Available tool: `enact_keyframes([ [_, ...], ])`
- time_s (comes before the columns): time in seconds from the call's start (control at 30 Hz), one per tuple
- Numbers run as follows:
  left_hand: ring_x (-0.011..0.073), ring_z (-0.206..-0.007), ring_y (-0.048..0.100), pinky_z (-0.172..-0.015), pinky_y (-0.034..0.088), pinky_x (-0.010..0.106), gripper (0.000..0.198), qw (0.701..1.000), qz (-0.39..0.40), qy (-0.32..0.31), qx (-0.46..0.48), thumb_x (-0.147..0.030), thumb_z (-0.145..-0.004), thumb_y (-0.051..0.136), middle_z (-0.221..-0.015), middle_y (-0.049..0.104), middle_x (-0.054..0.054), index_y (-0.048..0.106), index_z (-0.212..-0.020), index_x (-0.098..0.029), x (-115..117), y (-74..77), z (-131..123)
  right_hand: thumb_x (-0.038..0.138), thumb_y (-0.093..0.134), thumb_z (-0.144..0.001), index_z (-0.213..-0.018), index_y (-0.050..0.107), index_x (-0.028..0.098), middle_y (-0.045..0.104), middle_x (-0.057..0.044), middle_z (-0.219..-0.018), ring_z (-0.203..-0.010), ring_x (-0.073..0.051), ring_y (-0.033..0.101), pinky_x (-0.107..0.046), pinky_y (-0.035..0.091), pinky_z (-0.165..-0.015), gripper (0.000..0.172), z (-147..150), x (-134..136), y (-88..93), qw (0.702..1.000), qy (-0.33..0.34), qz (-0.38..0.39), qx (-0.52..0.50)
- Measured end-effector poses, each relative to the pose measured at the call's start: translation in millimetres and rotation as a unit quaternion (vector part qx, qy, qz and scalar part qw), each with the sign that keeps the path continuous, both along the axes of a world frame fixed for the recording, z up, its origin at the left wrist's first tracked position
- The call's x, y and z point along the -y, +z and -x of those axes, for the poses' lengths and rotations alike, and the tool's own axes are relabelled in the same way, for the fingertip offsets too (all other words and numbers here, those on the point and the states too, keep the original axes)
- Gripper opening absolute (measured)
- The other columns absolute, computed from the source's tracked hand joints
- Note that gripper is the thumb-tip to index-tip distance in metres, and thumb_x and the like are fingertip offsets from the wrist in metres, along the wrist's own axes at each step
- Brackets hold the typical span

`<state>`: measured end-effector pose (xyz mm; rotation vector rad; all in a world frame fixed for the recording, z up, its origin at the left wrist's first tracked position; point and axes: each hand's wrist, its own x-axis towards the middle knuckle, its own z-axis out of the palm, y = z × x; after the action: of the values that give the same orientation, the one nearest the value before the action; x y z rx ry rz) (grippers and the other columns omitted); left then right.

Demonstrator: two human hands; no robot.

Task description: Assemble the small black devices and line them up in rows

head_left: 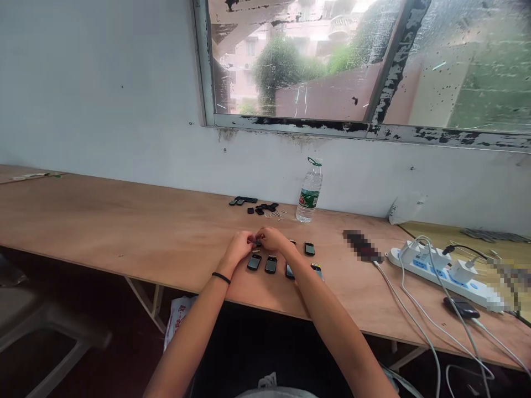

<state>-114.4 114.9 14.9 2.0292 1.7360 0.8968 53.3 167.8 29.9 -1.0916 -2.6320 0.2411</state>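
Observation:
My left hand, with a black band at the wrist, and my right hand meet above the wooden table. Pinched between their fingertips is a small dark device, mostly covered by the fingers. Just below the hands lie two small black devices with grey screens, a left one and a right one. Others lie beside and partly behind my right forearm, among them an upright-lying black device and one with a yellow edge. A small yellowish piece rests under my left fingertips.
Toward the wall are a cluster of black parts, scattered small metal bits and more dark devices. A water bottle stands behind. On the right, a white power strip trails cables over the table edge.

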Motion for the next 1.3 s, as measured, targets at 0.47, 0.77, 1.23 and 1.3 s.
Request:
enact_keyframes([
  [0.47, 0.0207, -0.091, 0.067, -0.080, 0.050, 0.029, 0.015, 0.997, -0.061, -0.037, -0.030, -0.021, -0.091, 0.062, -0.097, 0.074, 0.008, 0.077, -0.089, -0.018, 15, 18.3, -19, 0.003, 0.050, -0.087, -0.121, 0.076, 0.021, 0.075, -0.008, -0.115, -0.087, -0.019, 0.067, -0.023, 0.047, -0.072, 0.046, -47, -17, 12.3, 0.995, -0.081, 0.018, -0.054],
  [0.77, 0.0282, -0.124, 0.055, -0.106, 0.036, 0.042, 0.031, 0.981, -0.035, -0.107, -0.157, -0.035, -0.103, 0.050, -0.123, 0.069, 0.008, 0.075, -0.119, -0.027, 27, 15.4, -51, 0.008, 0.060, -0.086, -0.105, 0.080, 0.019, 0.078, -0.008, -0.106, -0.085, -0.018, 0.067, -0.022, 0.045, -0.071, 0.030, -64, -24, -2.4, 0.995, -0.089, 0.035, 0.021],
  [1.23, 0.0228, -0.076, 0.068, -0.072, 0.047, 0.029, 0.008, 0.979, 0.032, -0.116, -0.166, -0.024, -0.080, 0.074, -0.076, 0.075, 0.009, 0.077, -0.077, -0.018, -33, 30.0, -62, 0.005, 0.056, -0.082, -0.105, 0.076, 0.015, 0.077, -0.008, -0.094, -0.078, -0.017, 0.065, -0.023, 0.040, -0.061, 0.031, -70, -22, -4.7, 0.988, -0.133, 0.022, -0.080],
  [1.3, 0.0212, -0.073, 0.068, -0.068, 0.047, 0.027, 0.007, 0.979, 0.036, -0.127, -0.153, -0.023, -0.077, 0.075, -0.076, 0.075, 0.007, 0.078, -0.078, -0.017, -40, 28.8, -61, 0.005, 0.057, -0.080, -0.097, 0.076, 0.014, 0.076, -0.007, -0.088, -0.076, -0.017, 0.065, -0.023, 0.040, -0.060, 0.026, -75, -23, -5.3, 0.980, -0.139, 0.013, -0.140],
])
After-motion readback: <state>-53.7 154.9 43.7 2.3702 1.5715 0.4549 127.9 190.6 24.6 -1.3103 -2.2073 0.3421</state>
